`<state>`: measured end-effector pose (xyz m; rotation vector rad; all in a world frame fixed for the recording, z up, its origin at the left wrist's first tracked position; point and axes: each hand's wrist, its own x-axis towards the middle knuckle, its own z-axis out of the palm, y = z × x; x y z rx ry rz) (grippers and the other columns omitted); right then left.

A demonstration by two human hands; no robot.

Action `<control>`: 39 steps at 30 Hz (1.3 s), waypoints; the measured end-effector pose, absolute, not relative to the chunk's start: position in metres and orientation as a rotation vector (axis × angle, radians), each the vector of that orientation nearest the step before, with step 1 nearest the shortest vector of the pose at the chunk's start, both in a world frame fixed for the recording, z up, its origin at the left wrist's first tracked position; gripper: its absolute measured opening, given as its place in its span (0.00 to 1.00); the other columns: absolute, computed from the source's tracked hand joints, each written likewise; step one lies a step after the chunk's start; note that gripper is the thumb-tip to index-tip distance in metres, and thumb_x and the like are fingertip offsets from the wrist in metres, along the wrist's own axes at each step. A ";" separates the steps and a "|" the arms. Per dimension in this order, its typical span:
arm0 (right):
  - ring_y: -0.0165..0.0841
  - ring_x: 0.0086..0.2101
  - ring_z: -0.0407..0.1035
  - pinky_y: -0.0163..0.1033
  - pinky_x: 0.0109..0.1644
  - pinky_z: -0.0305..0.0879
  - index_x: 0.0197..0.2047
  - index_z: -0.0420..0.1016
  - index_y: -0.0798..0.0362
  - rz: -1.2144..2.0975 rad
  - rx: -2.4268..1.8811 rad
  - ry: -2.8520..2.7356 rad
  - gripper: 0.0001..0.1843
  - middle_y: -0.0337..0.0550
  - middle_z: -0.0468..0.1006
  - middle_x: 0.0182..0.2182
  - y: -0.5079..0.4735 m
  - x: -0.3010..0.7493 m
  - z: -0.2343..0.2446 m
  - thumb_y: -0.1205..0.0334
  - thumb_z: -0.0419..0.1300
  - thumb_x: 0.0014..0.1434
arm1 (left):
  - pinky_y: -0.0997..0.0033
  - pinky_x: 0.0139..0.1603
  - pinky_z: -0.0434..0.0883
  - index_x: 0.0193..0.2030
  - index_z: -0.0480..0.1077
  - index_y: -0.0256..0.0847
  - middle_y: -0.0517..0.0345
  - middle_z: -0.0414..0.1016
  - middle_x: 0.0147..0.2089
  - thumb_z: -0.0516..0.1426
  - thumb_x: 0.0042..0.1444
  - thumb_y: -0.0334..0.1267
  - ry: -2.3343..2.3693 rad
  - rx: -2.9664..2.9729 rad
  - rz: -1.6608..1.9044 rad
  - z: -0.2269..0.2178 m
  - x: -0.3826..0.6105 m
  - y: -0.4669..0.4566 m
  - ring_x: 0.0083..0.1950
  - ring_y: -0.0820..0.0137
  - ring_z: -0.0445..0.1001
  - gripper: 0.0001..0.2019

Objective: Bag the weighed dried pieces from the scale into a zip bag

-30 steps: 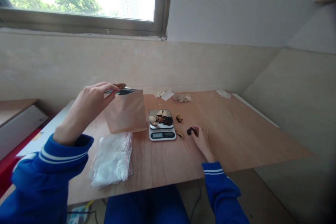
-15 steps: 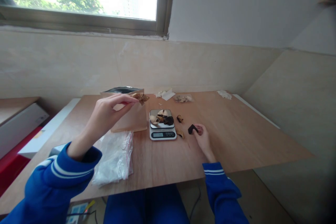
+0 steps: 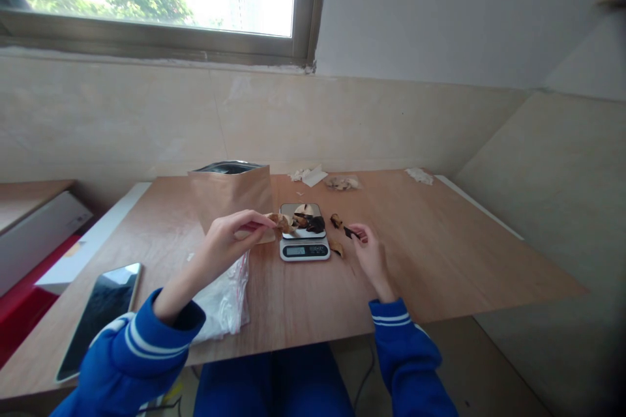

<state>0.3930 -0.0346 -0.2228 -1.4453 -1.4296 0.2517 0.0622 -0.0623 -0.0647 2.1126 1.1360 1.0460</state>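
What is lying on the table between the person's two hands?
In the head view, a small digital scale loaded with dried pieces lies between the left hand and the right hand.

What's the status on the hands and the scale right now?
Left hand pinching a tan dried piece at the scale's left edge. Right hand pinching a dark piece right of it. Scale pan already holds pieces. Nothing between hands and scale.
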 end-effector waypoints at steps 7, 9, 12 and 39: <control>0.46 0.44 0.69 0.56 0.52 0.64 0.38 0.75 0.52 0.114 -1.600 -1.525 0.12 0.53 0.76 0.38 -0.049 0.407 -0.233 0.58 0.52 0.60 | 0.68 0.45 0.76 0.39 0.73 0.39 0.52 0.80 0.42 0.58 0.59 0.42 0.991 1.801 0.981 -0.092 0.078 -0.075 0.43 0.66 0.79 0.09; 0.46 0.46 0.68 0.56 0.55 0.63 0.40 0.75 0.51 0.156 -1.567 -1.486 0.13 0.53 0.75 0.41 -0.061 0.394 -0.220 0.54 0.53 0.61 | 0.68 0.43 0.76 0.38 0.71 0.38 0.52 0.79 0.40 0.59 0.58 0.43 0.974 1.709 0.977 -0.100 0.087 -0.081 0.42 0.66 0.79 0.10; 0.43 0.48 0.68 0.51 0.55 0.66 0.49 0.72 0.48 0.510 -1.362 -1.490 0.16 0.51 0.74 0.48 -0.087 0.357 -0.192 0.49 0.53 0.64 | 0.68 0.41 0.75 0.37 0.68 0.39 0.52 0.77 0.37 0.60 0.57 0.43 0.948 1.616 0.969 -0.113 0.105 -0.093 0.39 0.66 0.78 0.10; 0.41 0.41 0.71 0.49 0.49 0.67 0.38 0.72 0.53 0.424 -1.431 -1.366 0.25 0.49 0.77 0.37 0.025 0.402 -0.267 0.37 0.54 0.58 | 0.53 0.43 0.70 0.39 0.64 0.43 0.49 0.68 0.36 0.51 0.56 0.55 2.161 1.876 0.921 -0.240 0.029 -0.123 0.39 0.55 0.73 0.17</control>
